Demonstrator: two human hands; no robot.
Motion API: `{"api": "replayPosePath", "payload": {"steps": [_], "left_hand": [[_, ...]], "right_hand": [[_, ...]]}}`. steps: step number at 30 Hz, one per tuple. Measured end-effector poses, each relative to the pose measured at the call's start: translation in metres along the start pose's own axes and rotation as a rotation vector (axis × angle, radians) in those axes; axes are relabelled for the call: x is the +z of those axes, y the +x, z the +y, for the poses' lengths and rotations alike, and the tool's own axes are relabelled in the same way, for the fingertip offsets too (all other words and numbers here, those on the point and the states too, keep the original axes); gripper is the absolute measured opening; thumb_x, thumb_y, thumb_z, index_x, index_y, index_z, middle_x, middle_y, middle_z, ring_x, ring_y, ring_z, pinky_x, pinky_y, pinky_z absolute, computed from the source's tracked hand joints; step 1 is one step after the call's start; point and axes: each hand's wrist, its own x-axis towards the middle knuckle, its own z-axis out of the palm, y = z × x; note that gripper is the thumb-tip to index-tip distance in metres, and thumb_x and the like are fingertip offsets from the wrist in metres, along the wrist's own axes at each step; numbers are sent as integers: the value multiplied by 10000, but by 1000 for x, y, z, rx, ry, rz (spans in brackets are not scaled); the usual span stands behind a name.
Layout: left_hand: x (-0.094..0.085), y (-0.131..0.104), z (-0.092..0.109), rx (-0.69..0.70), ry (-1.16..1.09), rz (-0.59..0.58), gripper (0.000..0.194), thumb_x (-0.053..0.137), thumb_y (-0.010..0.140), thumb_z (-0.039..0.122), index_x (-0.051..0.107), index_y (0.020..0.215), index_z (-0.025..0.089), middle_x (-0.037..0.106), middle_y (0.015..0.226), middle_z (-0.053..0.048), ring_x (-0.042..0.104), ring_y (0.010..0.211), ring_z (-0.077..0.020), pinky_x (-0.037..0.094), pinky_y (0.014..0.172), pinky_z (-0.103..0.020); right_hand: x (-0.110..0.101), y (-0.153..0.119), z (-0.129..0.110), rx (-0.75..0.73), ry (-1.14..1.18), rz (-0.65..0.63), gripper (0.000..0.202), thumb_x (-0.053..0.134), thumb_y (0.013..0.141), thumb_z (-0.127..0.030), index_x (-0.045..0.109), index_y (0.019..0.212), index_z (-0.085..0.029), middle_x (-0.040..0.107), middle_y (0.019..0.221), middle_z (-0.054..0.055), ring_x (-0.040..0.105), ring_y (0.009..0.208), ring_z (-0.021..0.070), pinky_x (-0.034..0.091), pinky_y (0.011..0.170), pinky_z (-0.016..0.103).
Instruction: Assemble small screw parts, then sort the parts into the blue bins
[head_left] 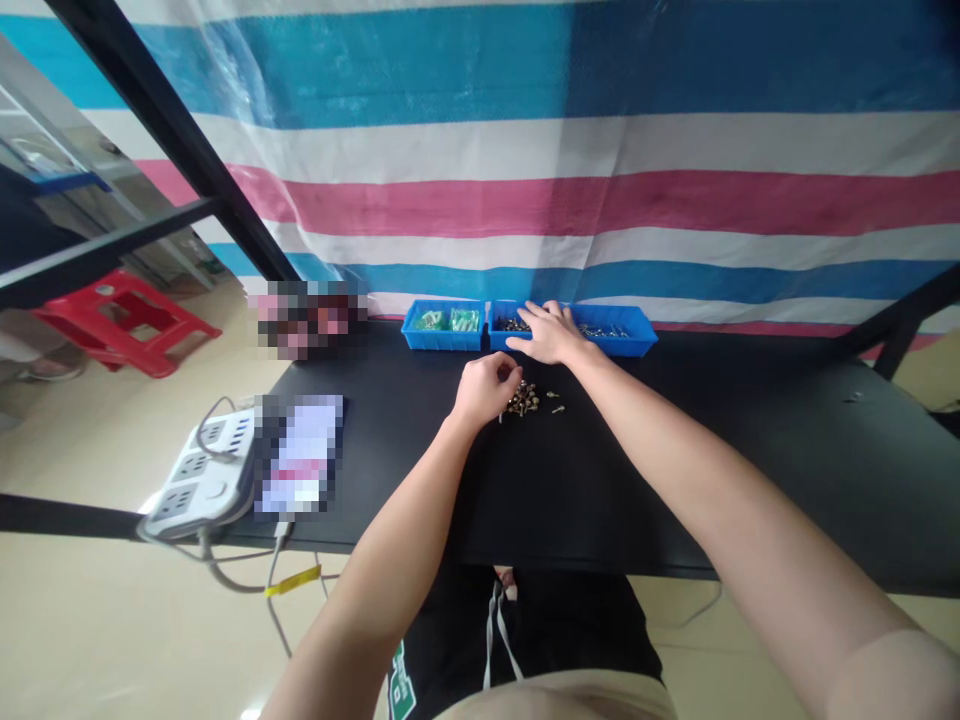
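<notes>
We log small metal parts (pixel 527 398) heaped on blk table (pixel 547 490); our L hand (pixel 486 388) at their L edge, fingers curled, contents unclear. R hand (pixel 551 332), fingers spread, over long blue bin (pixel 628 347); smaller bin (pixel 444 342) adj.

You work on a smooth, matt surface (pixel 735 420) with shiny, metallic small parts (pixel 527 399). Your bins (pixel 611 347) look plastic; the striped sheet (pixel 450 80), glossy plastic.

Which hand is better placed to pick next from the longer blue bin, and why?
The right hand, most likely: it is spread over the longer blue bin, while the left hand is beside the pile of small metal parts.
</notes>
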Motion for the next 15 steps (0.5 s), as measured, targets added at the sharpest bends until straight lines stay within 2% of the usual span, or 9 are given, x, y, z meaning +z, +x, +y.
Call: {"api": "replayPosePath", "payload": {"steps": [2, 4, 6, 8, 11, 15], "left_hand": [[0, 0, -1, -2, 11, -13, 125, 607, 820, 263, 673, 755, 179, 700, 712, -2, 606, 608, -129, 453, 649, -244], [0, 1, -2, -7, 23, -25, 127, 599, 824, 268, 677, 775, 180, 703, 730, -8, 616, 628, -138, 463, 665, -252], [1, 2, -4, -16, 48, -37, 120, 597, 819, 262, 682, 798, 180, 707, 763, -20, 631, 674, -154, 477, 696, -262], [1, 3, -6, -28, 92, -50, 111, 595, 805, 238, 688, 822, 178, 709, 814, -37, 645, 746, -176, 489, 739, -277], [3, 4, -11, -65, 162, -71, 141, 578, 792, 199, 700, 860, 174, 702, 881, -60, 650, 830, -200, 502, 792, -298], [2, 6, -14, -132, 237, -126, 192, 566, 796, 198, 718, 912, 174, 698, 944, -80, 655, 888, -223, 512, 838, -320]], "right_hand": [[-1, -10, 1, -13, 10, 57, 680, 517, 846, -557, 501, 1385, -144, 394, 1522, 132, 327, 1339, 403, 268, 1071, 575], [-2, -23, 2, -44, 44, 167, 606, 538, 847, -505, 553, 1328, -136, 471, 1457, 141, 370, 1290, 384, 305, 1048, 560], [-3, -37, 2, -86, 93, 291, 454, 546, 852, -418, 636, 1195, -133, 595, 1290, 144, 447, 1196, 343, 359, 1015, 509], [-3, -52, 0, -124, 141, 354, 291, 531, 858, -330, 685, 1021, -143, 656, 1074, 129, 521, 1063, 288, 416, 959, 433], [-3, -76, -5, -109, 178, 284, 212, 534, 855, -298, 673, 941, -164, 647, 969, 98, 578, 930, 231, 468, 849, 350], [3, -98, -10, -42, 127, 112, 332, 583, 848, -386, 649, 1104, -186, 639, 1090, 96, 587, 1023, 255, 481, 829, 350]]}}
